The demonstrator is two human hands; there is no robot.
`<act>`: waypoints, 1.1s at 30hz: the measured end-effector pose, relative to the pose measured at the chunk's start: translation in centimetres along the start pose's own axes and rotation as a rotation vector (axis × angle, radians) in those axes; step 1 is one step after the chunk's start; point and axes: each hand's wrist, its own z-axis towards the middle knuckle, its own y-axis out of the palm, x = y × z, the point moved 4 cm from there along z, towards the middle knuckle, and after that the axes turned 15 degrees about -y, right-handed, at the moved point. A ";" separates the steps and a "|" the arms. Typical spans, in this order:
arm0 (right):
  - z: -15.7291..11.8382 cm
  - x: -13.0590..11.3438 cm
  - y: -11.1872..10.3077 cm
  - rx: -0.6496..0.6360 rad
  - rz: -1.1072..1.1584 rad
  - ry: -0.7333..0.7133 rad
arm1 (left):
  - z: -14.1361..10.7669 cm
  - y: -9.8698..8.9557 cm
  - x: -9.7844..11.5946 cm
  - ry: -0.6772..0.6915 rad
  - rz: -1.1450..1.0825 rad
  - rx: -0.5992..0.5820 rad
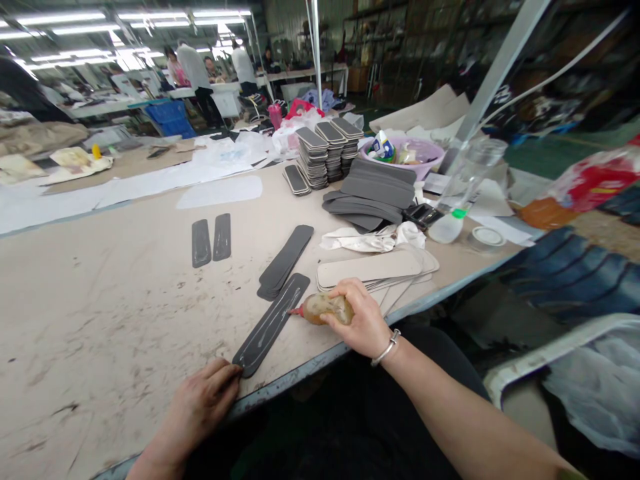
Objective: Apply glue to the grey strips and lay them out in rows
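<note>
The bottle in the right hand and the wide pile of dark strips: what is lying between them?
In the head view, pale strips lie nearer the bottle, and a white cloth lies nearer the dark pile.

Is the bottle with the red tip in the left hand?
No, the right hand holds the bottle, while the left hand is at the near end of a dark strip.
</note>
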 end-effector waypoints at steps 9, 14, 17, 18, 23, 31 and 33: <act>1.0 2.4 -0.4 0.192 -0.130 0.071 | 0.0 0.1 -0.2 0.010 -0.007 0.009; 1.2 3.2 1.2 0.153 -0.136 0.075 | 0.0 0.2 -0.3 0.002 0.002 0.009; 1.3 3.3 1.7 0.141 -0.144 0.082 | 0.1 0.3 -0.3 0.001 0.024 0.011; 1.3 3.3 1.7 0.139 -0.147 0.085 | 0.1 0.3 -0.3 0.003 0.029 0.018; 1.2 3.1 0.9 0.137 -0.169 0.080 | 0.1 0.4 -0.2 0.002 0.045 0.029; 0.3 2.7 -0.4 0.135 -0.196 0.088 | 0.0 0.3 0.0 0.001 0.043 0.039; 0.2 2.3 -0.7 0.129 -0.184 0.080 | 0.0 0.3 0.0 -0.001 0.044 0.037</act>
